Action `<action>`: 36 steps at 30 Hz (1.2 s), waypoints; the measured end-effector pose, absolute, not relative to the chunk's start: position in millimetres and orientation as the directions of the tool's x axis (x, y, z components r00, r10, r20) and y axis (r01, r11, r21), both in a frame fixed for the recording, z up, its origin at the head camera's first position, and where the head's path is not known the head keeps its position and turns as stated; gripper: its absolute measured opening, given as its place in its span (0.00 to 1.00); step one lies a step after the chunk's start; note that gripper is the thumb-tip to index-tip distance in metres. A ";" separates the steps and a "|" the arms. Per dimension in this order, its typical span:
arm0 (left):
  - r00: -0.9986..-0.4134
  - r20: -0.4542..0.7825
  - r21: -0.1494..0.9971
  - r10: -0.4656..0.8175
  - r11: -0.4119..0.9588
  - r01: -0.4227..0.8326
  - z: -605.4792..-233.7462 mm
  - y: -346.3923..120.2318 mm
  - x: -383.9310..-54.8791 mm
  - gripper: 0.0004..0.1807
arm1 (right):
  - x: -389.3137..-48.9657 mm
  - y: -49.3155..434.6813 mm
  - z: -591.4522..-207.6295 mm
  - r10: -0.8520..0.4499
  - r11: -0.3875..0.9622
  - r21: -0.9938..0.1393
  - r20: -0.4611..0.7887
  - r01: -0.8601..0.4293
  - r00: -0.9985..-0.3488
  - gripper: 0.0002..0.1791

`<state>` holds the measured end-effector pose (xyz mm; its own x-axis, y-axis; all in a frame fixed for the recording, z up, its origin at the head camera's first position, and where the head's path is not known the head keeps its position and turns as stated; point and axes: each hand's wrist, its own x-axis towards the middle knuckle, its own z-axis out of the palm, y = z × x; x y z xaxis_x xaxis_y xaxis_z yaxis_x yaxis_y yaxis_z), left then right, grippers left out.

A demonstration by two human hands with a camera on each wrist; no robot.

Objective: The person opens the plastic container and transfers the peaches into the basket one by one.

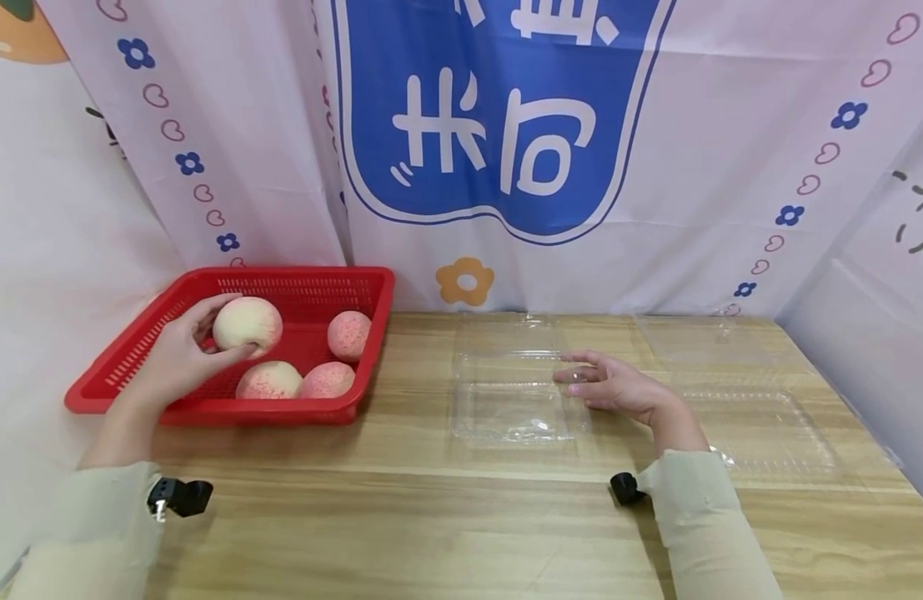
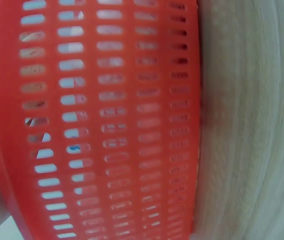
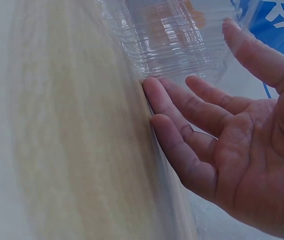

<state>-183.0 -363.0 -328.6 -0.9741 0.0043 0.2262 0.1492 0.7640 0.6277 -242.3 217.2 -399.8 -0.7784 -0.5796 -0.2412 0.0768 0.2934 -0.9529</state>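
In the head view my left hand [image 1: 178,354] grips a pale, pink-tinged peach [image 1: 248,323] over the red basket [image 1: 262,408], thumb in front and fingers behind. Several more peaches lie in the basket, among them a pink one [image 1: 349,335] by the right wall and a paler one [image 1: 269,381] near the front. The basket's slotted wall [image 2: 127,120] fills much of the left wrist view and hides the held peach. My right hand [image 1: 614,385] is at the right side of a clear plastic clamshell box [image 1: 509,408]; its relaxed fingers [image 3: 201,107] reach to the box's edge.
Another clear plastic box [image 1: 761,429] lies to the right, behind my right forearm, with its lid part toward the cloth. A printed cloth [image 1: 671,242] hangs along the back of the wooden table [image 1: 401,533]. White walls stand on both sides.
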 end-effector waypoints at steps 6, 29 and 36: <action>-0.981 0.187 0.619 -0.046 0.781 0.081 -333.3 -374.7 -188.4 0.49 | -242.8 217.1 -399.9 -0.580 0.293 -0.952 -0.247 0.084 -0.776 0.40; -0.999 -0.032 0.569 0.004 0.822 -0.015 -343.1 -389.4 -220.5 0.54 | -243.3 216.4 -401.1 -0.581 0.302 -0.950 -0.252 0.083 -0.774 0.40; -0.985 -0.162 0.576 0.052 0.816 -0.051 -345.3 -389.4 -224.4 0.55 | -244.1 217.2 -399.2 -0.574 0.304 -0.949 -0.251 0.082 -0.779 0.39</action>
<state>-224.4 -389.4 -345.3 -0.9855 0.0518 -0.1616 -0.0515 0.8160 0.5757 -244.1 217.2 -399.2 -0.7791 -0.5743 -0.2512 0.0821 0.3039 -0.9492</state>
